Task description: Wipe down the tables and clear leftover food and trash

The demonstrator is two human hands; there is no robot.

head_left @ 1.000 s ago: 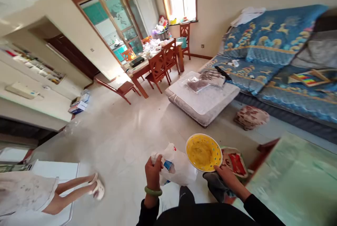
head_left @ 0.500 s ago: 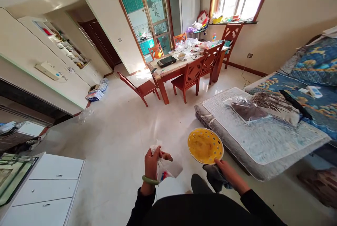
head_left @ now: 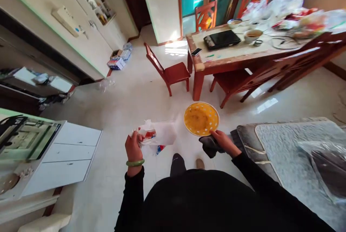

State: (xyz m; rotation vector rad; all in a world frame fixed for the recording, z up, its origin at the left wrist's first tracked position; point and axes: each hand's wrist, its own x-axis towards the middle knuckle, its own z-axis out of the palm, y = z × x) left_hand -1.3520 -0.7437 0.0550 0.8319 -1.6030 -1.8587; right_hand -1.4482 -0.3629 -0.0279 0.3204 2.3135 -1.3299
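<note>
Above the pale floor, your left hand has its fingers closed on the bunched end of a white plastic bag; from them it stretches to the right, its long axis running roughly across you. Your right hand pinches the near right rim of a yellow basket, which lies forward and left of those fingers, hollow side up. So the basket sits between your hands, nearer the right, just past the bag's free end and slightly farther forward, the two apart in this view. A dark cloth hangs below your right hand; whether your fingers grip it too cannot be told.
</note>
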